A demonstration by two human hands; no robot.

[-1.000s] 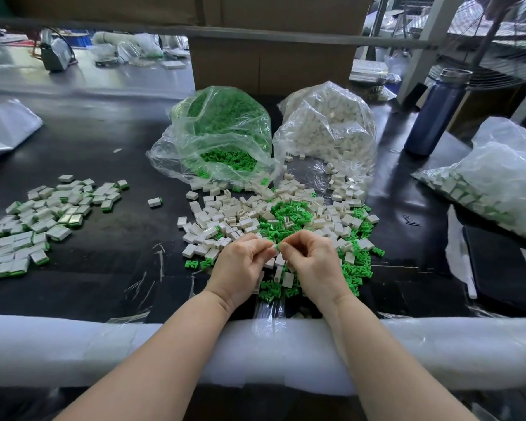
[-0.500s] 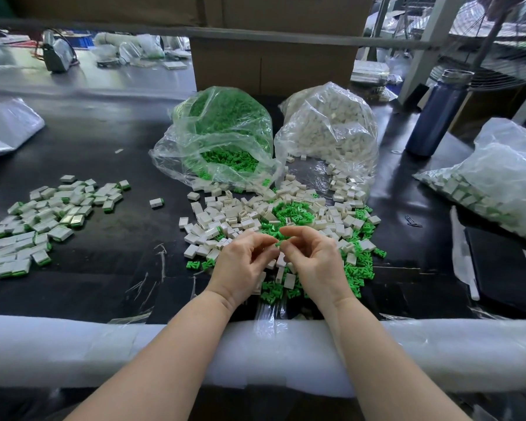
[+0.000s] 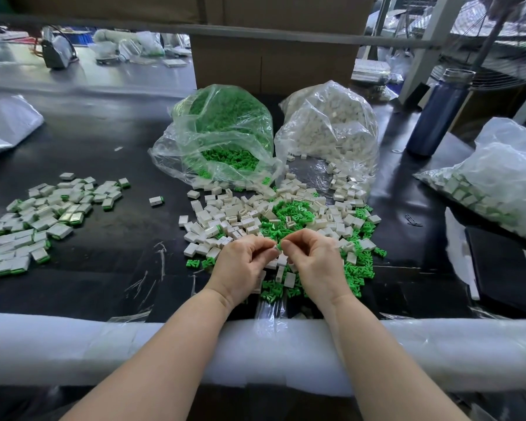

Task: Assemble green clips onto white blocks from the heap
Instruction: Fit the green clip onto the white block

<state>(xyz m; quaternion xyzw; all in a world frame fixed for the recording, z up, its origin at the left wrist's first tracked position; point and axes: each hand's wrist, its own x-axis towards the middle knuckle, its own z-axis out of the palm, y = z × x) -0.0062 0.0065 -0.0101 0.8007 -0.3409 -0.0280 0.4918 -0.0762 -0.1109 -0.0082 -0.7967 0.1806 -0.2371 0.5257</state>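
Two bare hands meet over a mixed heap (image 3: 286, 217) of white blocks and green clips at the middle of a black table (image 3: 110, 278). The left hand (image 3: 240, 265) and the right hand (image 3: 316, 262) both have their fingers curled, fingertips nearly touching, pinching a small part (image 3: 277, 247) between them; it is too small and hidden to tell whether it is a block, a clip, or both. Both forearms cross a white padded rail (image 3: 73, 347) along the table's near edge.

The heap spreads from just under the hands back to two open clear bags: a bag of green clips (image 3: 222, 132) on the left and a bag of white blocks (image 3: 331, 129) on the right, standing side by side and touching the heap's far edge. A cardboard box (image 3: 271, 62) stands behind them.

To the left, across a strip of bare table, lies a pile of assembled blocks (image 3: 40, 217) with green ends, reaching the picture's left edge. One assembled piece (image 3: 156, 201) lies alone between that pile and the heap.

To the right, past bare table, a filled bag (image 3: 498, 174) lies at the edge, with a dark blue bottle (image 3: 438, 113) standing behind it.
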